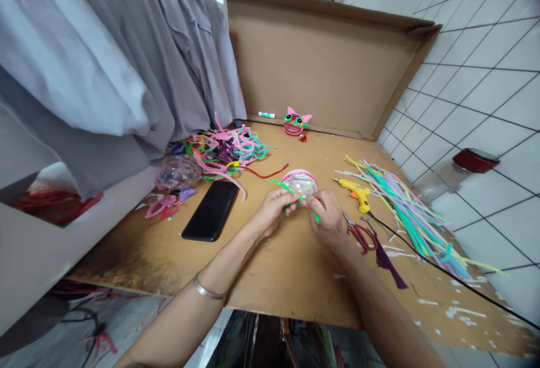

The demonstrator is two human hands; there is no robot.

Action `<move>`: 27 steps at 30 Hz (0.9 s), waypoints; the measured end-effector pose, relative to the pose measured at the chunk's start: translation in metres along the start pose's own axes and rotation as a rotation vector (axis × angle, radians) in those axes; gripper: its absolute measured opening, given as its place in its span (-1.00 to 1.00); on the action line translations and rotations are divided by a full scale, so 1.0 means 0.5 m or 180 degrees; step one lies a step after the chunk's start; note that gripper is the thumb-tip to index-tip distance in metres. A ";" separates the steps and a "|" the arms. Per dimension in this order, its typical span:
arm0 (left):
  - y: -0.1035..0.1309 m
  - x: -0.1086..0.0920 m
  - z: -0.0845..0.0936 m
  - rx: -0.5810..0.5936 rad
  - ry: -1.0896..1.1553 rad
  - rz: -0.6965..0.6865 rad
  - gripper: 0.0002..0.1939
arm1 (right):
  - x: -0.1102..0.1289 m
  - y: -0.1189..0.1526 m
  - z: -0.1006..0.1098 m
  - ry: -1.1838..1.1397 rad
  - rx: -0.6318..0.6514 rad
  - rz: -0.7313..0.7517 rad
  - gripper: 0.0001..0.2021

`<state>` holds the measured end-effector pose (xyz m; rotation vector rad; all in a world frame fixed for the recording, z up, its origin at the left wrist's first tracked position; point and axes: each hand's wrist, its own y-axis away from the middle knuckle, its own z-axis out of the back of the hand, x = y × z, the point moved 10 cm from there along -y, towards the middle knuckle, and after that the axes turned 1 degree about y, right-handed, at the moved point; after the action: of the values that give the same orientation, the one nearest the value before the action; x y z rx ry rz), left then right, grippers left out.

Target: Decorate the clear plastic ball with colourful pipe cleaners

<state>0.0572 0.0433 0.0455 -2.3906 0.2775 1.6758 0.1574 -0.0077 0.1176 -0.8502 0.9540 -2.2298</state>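
Note:
My left hand (274,209) is closed, its thumb and fingers pinching a bright green pipe cleaner (279,184) whose end sticks out up and to the left. My right hand (325,215) is closed on a green pipe cleaner too, with a short end showing below the fingers; whether it is the same piece I cannot tell. Both hands are close together above the table. Just beyond them lies a round, clear container edged with pink pipe cleaner (300,174), partly hidden by the fingers. Right of my right hand are red-handled scissors (361,236) and a yellow glue gun (358,192).
A black phone (210,211) lies left, below a heap of mixed pipe cleaners (228,146). Straight pastel pipe cleaners (409,216) and a purple tassel (388,262) lie right. At the back are a pink-eared face figure (294,122), a glue stick (266,115) and a cardboard wall (312,64).

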 end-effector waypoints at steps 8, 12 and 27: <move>0.011 -0.076 0.032 -0.0469 -0.0616 -0.1047 -0.69 | -0.087 0.040 -0.085 -0.2230 0.0393 -0.2134 -0.48; 0.037 -0.111 0.021 -0.0611 -0.1706 -0.1876 -0.80 | -0.080 0.067 -0.139 -0.3610 0.0602 -0.2984 -0.38; 0.022 -0.060 0.003 -0.0320 -0.1109 -0.1128 -0.64 | -0.063 0.008 -0.037 -0.1770 0.0090 -0.1644 -0.61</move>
<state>0.0426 0.0341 0.0724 -2.0058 -0.2751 1.9148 0.1650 0.0195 0.0943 -1.7398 0.4668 -2.1884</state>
